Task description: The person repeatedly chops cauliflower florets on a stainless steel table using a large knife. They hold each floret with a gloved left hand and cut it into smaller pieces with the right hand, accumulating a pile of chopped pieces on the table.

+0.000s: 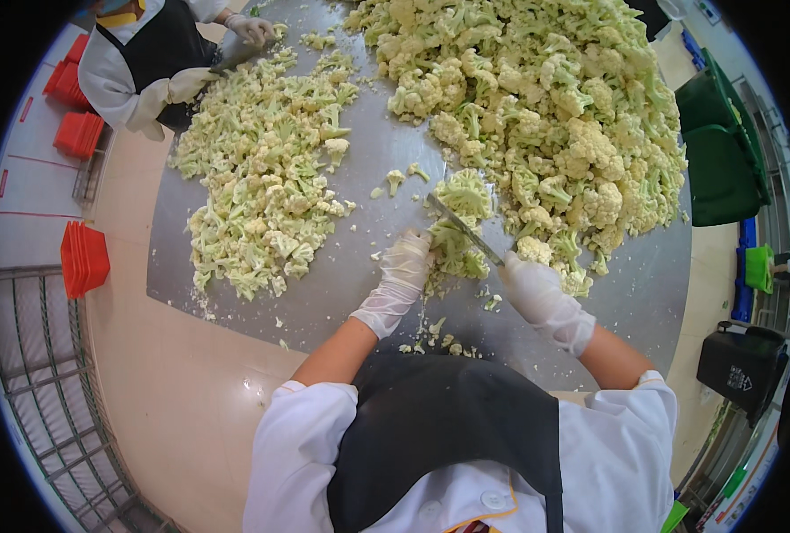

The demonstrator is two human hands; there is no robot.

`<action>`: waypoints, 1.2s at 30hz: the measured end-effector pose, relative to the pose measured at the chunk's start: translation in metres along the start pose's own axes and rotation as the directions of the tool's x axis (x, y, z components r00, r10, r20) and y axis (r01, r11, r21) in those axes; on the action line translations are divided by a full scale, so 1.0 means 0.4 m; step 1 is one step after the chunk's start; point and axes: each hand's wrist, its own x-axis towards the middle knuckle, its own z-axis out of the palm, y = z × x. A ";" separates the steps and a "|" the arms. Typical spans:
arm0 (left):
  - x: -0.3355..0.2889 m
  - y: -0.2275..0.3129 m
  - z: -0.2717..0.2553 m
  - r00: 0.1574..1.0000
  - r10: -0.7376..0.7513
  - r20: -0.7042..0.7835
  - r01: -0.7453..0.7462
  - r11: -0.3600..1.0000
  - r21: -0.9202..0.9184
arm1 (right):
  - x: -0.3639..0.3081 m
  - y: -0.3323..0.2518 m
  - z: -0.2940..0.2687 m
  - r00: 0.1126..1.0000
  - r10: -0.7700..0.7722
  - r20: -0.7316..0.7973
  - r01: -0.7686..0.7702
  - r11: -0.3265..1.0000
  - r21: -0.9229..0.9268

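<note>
A knife (466, 229) is gripped by its handle in my gloved right hand (539, 295), its blade slanting up and left over the cauliflower in front of me. My gloved left hand (401, 274) has its fingertips closed against the left edge of a cauliflower piece (459, 254) lying under the blade. Another cauliflower piece (464, 194) sits just beyond the blade. Small cut florets (395, 180) lie past my left hand, and more scraps (437, 330) lie near the table's front edge.
Large cauliflower chunks (590, 169) heap up at the right; smaller florets (271, 209) spread at the left of the metal table (382, 133). A co-worker's gloved hand (251, 28) is at the far left. Red baskets (84, 258) and a dark green bin (724, 173) flank the table.
</note>
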 end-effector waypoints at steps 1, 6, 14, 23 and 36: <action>-0.001 0.006 -0.003 1.000 -0.010 0.006 0.010 1.000 -0.017 | 0.022 -0.010 0.014 1.000 0.002 0.021 -0.002 1.000 0.022; -0.011 0.018 -0.022 0.996 -0.089 0.030 0.093 0.987 -0.134 | 0.091 -0.026 0.029 1.000 0.012 0.015 -0.013 0.996 0.092; -0.023 0.029 -0.029 0.977 -0.203 0.067 0.211 0.968 -0.139 | -0.020 -0.030 -0.006 0.996 0.056 0.070 -0.060 0.996 0.060; -0.034 0.004 -0.011 0.991 -0.130 -0.032 0.123 0.978 -0.169 | 0.064 -0.042 0.000 0.991 -0.050 -0.120 0.067 0.988 0.141; -0.025 0.004 0.003 0.998 -0.034 -0.043 0.024 0.978 -0.205 | 0.109 -0.045 0.069 0.994 -0.067 0.085 0.067 0.998 0.004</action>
